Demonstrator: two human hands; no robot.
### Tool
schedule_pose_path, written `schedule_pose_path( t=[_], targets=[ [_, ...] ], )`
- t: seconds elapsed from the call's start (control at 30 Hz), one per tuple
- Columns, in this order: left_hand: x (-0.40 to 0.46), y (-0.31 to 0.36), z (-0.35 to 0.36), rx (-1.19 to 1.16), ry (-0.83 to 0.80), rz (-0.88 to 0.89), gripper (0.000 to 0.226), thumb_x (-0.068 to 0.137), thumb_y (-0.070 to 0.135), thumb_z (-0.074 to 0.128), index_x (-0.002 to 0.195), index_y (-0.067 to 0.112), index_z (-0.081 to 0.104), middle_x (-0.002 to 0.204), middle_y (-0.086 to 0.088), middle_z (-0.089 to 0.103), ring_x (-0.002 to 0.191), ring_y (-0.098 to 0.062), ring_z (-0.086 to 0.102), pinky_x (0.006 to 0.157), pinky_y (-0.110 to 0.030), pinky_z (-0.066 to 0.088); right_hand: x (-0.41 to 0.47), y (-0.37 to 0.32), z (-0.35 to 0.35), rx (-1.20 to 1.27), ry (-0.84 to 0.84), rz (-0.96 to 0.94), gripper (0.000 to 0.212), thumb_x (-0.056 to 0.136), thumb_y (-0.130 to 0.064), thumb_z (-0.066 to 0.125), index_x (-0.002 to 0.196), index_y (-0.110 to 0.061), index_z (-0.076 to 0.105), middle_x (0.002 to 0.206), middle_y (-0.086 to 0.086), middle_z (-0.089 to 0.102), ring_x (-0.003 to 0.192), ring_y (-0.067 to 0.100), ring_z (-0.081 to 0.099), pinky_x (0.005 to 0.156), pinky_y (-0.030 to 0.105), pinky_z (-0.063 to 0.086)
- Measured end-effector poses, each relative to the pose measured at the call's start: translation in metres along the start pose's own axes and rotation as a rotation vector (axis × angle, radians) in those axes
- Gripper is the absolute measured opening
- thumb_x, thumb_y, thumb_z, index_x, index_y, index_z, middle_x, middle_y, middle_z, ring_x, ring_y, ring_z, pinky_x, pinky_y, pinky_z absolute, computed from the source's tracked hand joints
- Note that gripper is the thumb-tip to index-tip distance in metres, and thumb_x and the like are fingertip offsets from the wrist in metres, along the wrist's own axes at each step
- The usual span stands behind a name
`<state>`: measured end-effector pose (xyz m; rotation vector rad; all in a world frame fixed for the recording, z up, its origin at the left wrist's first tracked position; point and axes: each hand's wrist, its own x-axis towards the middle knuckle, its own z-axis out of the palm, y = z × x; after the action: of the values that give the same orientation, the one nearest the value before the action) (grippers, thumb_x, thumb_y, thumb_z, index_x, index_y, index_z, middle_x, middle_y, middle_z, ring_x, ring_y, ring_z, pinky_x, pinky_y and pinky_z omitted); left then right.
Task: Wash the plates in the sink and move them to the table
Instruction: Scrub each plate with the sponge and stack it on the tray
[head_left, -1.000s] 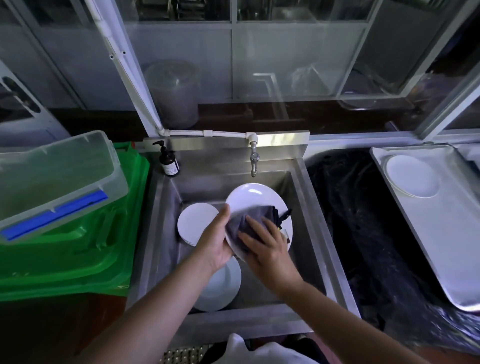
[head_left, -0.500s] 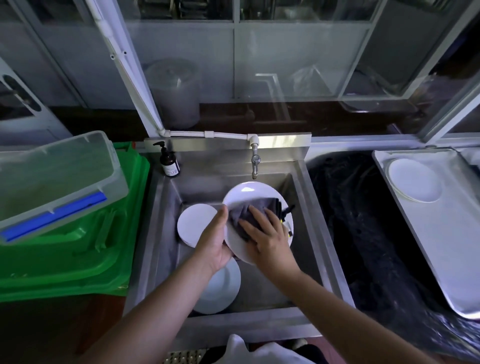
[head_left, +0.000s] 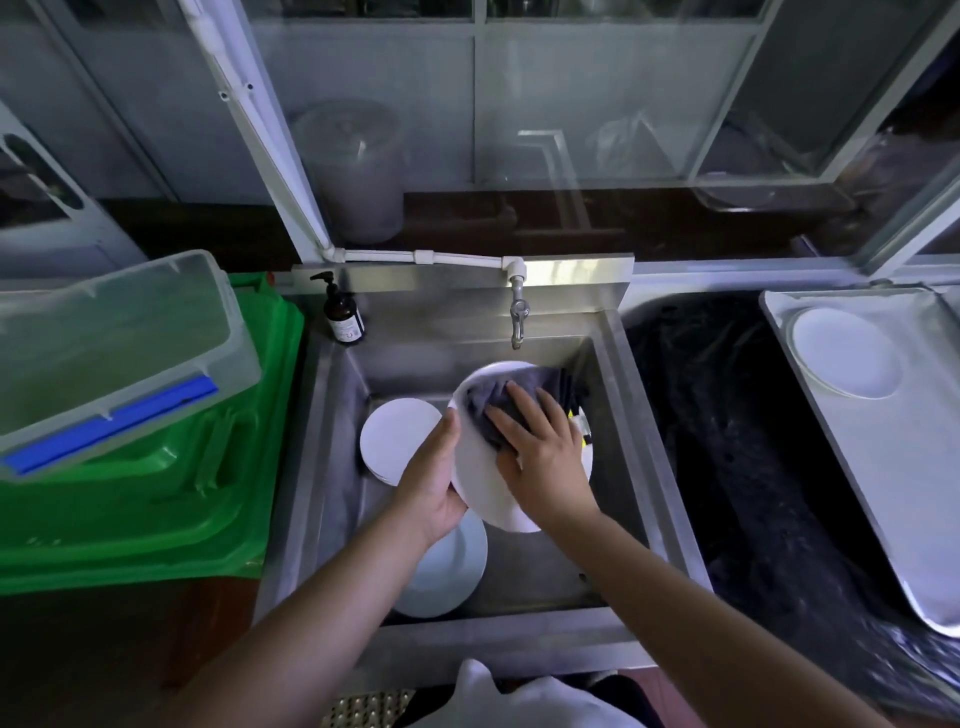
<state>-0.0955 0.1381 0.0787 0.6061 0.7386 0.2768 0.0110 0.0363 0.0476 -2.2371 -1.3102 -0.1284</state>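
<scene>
Cloth now higher on plate

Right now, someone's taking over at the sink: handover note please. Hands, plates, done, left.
Left hand grips the edge of the tilted plate over the sink.
Right hand presses a grey cloth flat on that plate's face, fingers straight.
Two more plates wait in the sink: one far left, one near, under the left wrist.
Done: one plate already sits on the tray at right.
Left: finish wiping this plate, move it over, then wash and move the other two.
</scene>
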Motion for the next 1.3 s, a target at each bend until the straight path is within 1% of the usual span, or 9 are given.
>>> schedule_pose_path(
  t=[0.17,0.27,0.43,0.53,0.63,0.73,0.87,1.13,1.3],
  targets=[
    [0.012,0.015,-0.011,-0.076,0.092,0.023,0.074,0.092,0.058,0.055,0.145,0.007,0.051,0.133,-0.02,0.066,0.116,-0.033,0.068,0.097,-0.044,0.057,-0.068,-0.006,0.005,0.008,-0.038,-0.15,0.051,0.084,-0.025,0.07,0.133,-0.035,0.062,0.154,-0.002,0.047,0.137,0.038,0.046,0.099,0.059,0.046],
    [0.006,0.005,-0.01,-0.06,0.056,-0.022,0.072,0.095,0.059,0.048,0.146,0.007,0.051,0.139,-0.02,0.062,0.131,-0.033,0.059,0.097,-0.041,0.058,-0.043,-0.004,0.004,-0.007,-0.029,-0.099,0.044,0.087,-0.031,0.057,0.131,-0.035,0.062,0.153,-0.001,0.048,0.135,0.039,0.047,0.094,0.056,0.046],
    [-0.003,-0.005,-0.006,-0.01,0.025,-0.019,0.059,0.102,0.054,0.042,0.144,0.015,0.056,0.132,-0.014,0.068,0.118,-0.029,0.068,0.083,-0.039,0.061,0.021,0.007,-0.007,-0.018,-0.075,0.096,0.05,0.087,-0.029,0.048,0.134,-0.031,0.063,0.155,0.002,0.045,0.14,0.04,0.04,0.1,0.061,0.04],
    [0.001,0.008,-0.009,-0.013,0.037,0.04,0.07,0.096,0.061,0.043,0.145,0.013,0.053,0.136,-0.016,0.065,0.127,-0.032,0.062,0.097,-0.047,0.054,0.004,0.01,-0.008,-0.047,-0.052,0.087,0.049,0.085,-0.028,0.049,0.132,-0.031,0.064,0.152,0.001,0.049,0.135,0.039,0.045,0.099,0.061,0.042],
    [0.005,0.023,-0.009,0.002,0.051,0.078,0.071,0.094,0.063,0.044,0.143,0.013,0.054,0.132,-0.015,0.068,0.118,-0.03,0.067,0.097,-0.049,0.054,-0.036,0.002,-0.006,0.003,-0.055,0.008,0.049,0.084,-0.031,0.05,0.132,-0.032,0.063,0.15,0.002,0.051,0.132,0.039,0.049,0.095,0.06,0.047],
    [0.001,0.02,-0.004,0.003,0.048,0.016,0.069,0.1,0.059,0.044,0.138,0.004,0.058,0.124,-0.018,0.071,0.105,-0.028,0.073,0.084,-0.037,0.061,-0.048,-0.021,0.003,0.076,-0.056,-0.107,0.046,0.085,-0.026,0.063,0.13,-0.032,0.062,0.15,0.001,0.051,0.133,0.04,0.05,0.095,0.056,0.048],
    [-0.003,0.006,-0.005,-0.042,0.047,-0.076,0.071,0.1,0.062,0.041,0.143,0.007,0.056,0.136,-0.018,0.065,0.126,-0.03,0.063,0.103,-0.04,0.052,-0.008,-0.019,0.001,0.071,0.004,-0.195,0.03,0.093,-0.036,0.056,0.114,-0.032,0.075,0.146,0.0,0.057,0.132,0.038,0.053,0.098,0.051,0.044],
    [-0.009,0.0,-0.009,0.015,0.036,-0.036,0.057,0.104,0.055,0.038,0.136,0.014,0.059,0.127,-0.015,0.071,0.115,-0.029,0.069,0.098,-0.046,0.052,0.003,0.03,-0.006,-0.006,-0.063,0.063,0.047,0.085,-0.029,0.043,0.124,-0.03,0.07,0.147,0.004,0.055,0.129,0.042,0.051,0.094,0.061,0.047],
    [-0.005,0.006,-0.011,-0.069,0.02,-0.003,0.067,0.101,0.059,0.039,0.139,0.006,0.055,0.124,-0.018,0.071,0.105,-0.027,0.073,0.087,-0.04,0.06,-0.054,0.006,0.004,0.103,-0.085,-0.12,0.043,0.085,-0.025,0.054,0.126,-0.033,0.064,0.145,0.003,0.055,0.12,0.043,0.056,0.086,0.055,0.052]
  ],
)
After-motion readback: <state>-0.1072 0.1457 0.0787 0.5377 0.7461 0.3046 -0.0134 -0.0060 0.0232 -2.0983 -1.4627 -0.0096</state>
